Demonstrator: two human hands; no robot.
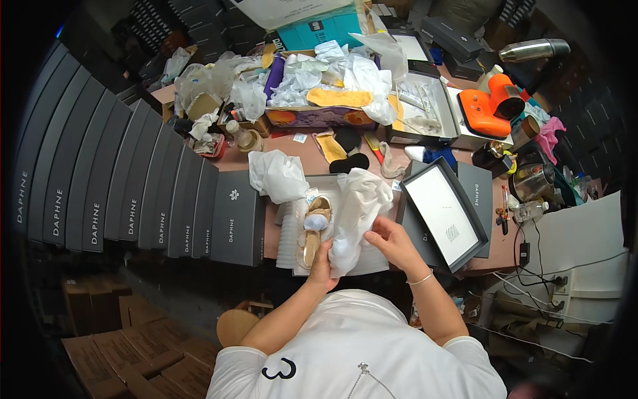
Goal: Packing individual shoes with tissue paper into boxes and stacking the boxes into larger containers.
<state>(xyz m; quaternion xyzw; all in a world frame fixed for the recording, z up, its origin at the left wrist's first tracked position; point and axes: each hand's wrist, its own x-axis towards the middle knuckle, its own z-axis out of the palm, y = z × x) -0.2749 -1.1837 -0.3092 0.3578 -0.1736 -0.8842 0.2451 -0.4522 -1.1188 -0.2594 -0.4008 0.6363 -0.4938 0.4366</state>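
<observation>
My left hand (323, 267) is closed on the lower left edge of a white tissue-wrapped bundle (359, 206), whose contents are hidden. At its right side, the fingers of my right hand (392, 243) are bent against the wrapping. Just left of the bundle, a tan strappy sandal (310, 247) with a pale wad of paper in it lies on white foam sheeting (287, 233) in an open box. Crumpled white tissue (276, 174) rests at the box's far left corner.
Dark grey shoeboxes (143, 179) stand in a long row at left. An open box lid (444, 216) lies at right. Farther back are a carton (319, 117) heaped with crumpled paper, an orange device (488, 110) and a black insole (349, 163). Cables (541, 279) hang at right.
</observation>
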